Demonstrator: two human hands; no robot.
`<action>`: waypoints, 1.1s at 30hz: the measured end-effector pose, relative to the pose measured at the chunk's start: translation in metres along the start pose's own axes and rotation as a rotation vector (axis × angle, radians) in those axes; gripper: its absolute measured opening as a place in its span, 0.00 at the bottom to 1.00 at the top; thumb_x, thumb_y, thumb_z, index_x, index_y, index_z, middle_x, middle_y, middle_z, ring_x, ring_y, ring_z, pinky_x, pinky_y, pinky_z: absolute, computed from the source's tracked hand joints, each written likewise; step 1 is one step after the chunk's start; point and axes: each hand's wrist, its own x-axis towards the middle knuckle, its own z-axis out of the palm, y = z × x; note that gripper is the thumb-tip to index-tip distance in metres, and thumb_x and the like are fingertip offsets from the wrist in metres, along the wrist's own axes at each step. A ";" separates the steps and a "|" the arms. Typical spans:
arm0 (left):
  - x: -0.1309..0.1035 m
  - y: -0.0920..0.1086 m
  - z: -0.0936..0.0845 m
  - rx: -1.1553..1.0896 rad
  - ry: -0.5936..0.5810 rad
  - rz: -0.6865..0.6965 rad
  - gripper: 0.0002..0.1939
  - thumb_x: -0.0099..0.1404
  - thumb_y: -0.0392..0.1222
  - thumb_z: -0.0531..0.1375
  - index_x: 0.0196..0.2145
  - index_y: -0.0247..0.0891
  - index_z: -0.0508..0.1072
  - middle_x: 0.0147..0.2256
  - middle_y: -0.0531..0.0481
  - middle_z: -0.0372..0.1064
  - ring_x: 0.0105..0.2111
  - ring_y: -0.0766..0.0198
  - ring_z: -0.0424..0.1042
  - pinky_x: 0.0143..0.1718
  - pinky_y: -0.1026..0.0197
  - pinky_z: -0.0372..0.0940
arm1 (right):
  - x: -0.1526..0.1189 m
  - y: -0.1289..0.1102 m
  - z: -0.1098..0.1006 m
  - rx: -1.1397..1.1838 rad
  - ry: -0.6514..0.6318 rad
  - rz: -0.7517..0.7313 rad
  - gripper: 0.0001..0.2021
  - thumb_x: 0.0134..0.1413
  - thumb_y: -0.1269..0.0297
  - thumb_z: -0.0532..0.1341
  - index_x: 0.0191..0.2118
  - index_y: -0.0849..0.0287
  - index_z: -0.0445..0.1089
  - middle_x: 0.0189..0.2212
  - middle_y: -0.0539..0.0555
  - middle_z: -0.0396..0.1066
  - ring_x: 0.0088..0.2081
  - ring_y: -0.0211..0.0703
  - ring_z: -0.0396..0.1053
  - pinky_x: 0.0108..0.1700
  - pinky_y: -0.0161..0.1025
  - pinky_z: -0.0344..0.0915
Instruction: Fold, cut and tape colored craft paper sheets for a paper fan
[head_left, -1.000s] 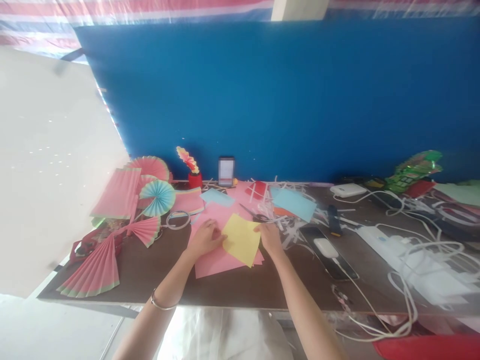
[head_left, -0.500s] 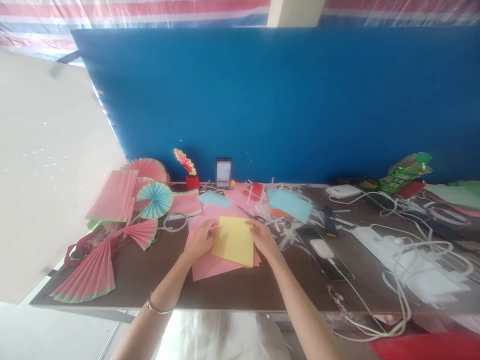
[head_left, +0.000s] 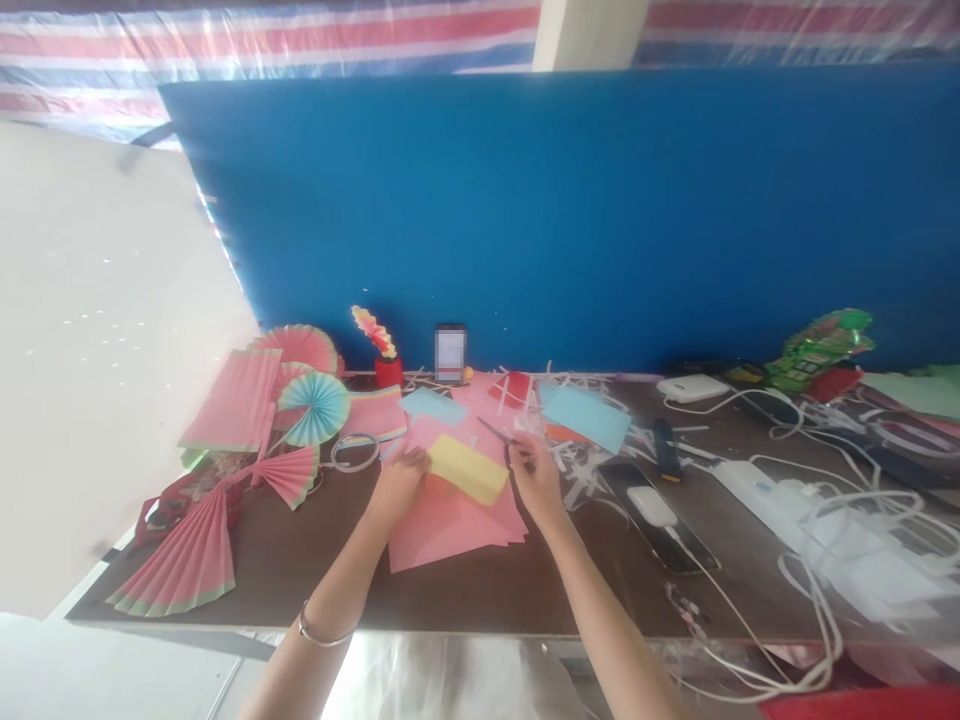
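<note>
A yellow paper [head_left: 466,469], now a narrow strip-like rectangle, lies slanted above pink sheets [head_left: 457,535] on the dark table. My left hand [head_left: 401,482] is closed at the paper's left end, its fingertips on the edge. Beside the paper's right end, my right hand [head_left: 534,478] has its fingers closed round the handles of dark scissors [head_left: 495,430], whose blades point up and left over the pink sheets. Light blue sheets [head_left: 585,415] lie beyond my right hand.
Pink pleated paper fans [head_left: 184,550] and a blue round fan [head_left: 313,407] lie at the left. A small screen [head_left: 450,354] stands at the back. Paper scraps, a phone [head_left: 660,515], a power strip [head_left: 795,520] and tangled white cables [head_left: 810,590] fill the right.
The yellow paper has gone from a near-square to a narrower folded shape. My right hand has left its edge and taken hold of the scissors. The view has shifted slightly.
</note>
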 end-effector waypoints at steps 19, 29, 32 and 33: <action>-0.004 0.009 -0.009 -0.174 -0.082 0.093 0.17 0.59 0.28 0.52 0.42 0.41 0.73 0.46 0.49 0.70 0.49 0.60 0.64 0.52 0.56 0.58 | -0.018 -0.008 0.014 -0.231 -0.559 -0.312 0.10 0.56 0.70 0.52 0.34 0.56 0.71 0.39 0.55 0.69 0.42 0.43 0.67 0.47 0.42 0.63; -0.004 0.020 -0.020 -0.215 -0.174 0.051 0.16 0.59 0.29 0.51 0.38 0.40 0.74 0.41 0.49 0.72 0.43 0.60 0.67 0.45 0.58 0.61 | -0.014 0.002 0.010 -0.226 -0.546 -0.250 0.07 0.54 0.67 0.56 0.29 0.56 0.71 0.37 0.53 0.70 0.40 0.44 0.67 0.46 0.42 0.62; -0.003 0.020 -0.020 -0.242 -0.175 0.057 0.15 0.59 0.29 0.51 0.37 0.40 0.75 0.40 0.49 0.72 0.42 0.60 0.67 0.45 0.58 0.61 | -0.015 0.001 0.012 -0.237 -0.527 -0.284 0.07 0.55 0.65 0.57 0.30 0.56 0.71 0.38 0.54 0.71 0.43 0.45 0.66 0.48 0.44 0.61; -0.003 0.020 -0.019 -0.253 -0.170 0.058 0.15 0.59 0.29 0.51 0.37 0.40 0.74 0.40 0.49 0.72 0.42 0.60 0.67 0.45 0.58 0.61 | -0.016 0.000 0.013 -0.235 -0.528 -0.297 0.07 0.55 0.64 0.57 0.31 0.55 0.71 0.38 0.54 0.71 0.43 0.46 0.66 0.48 0.44 0.61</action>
